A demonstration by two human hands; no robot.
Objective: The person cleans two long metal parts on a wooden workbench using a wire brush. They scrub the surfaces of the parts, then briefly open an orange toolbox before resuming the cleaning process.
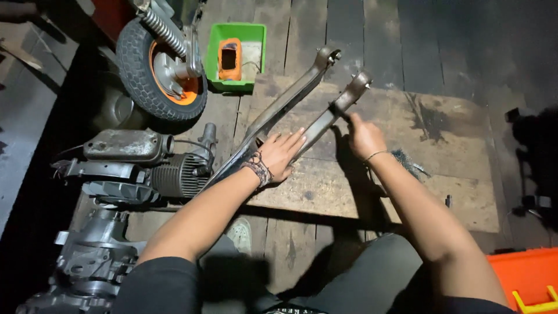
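A long grey metal fork-shaped frame part lies slantwise on a stained wooden board, its two arms reaching up and right. My left hand rests flat, fingers spread, across the lower section of the arms. My right hand is closed around a small dark tool pressed against the right arm near its upper end. A beaded bracelet sits on my left wrist and a thin one on my right.
A small wheel with an orange hub and a grey engine stand at the left. A green tray holds an orange object at the back. An orange box sits at the lower right. Steel wool lies beside my right wrist.
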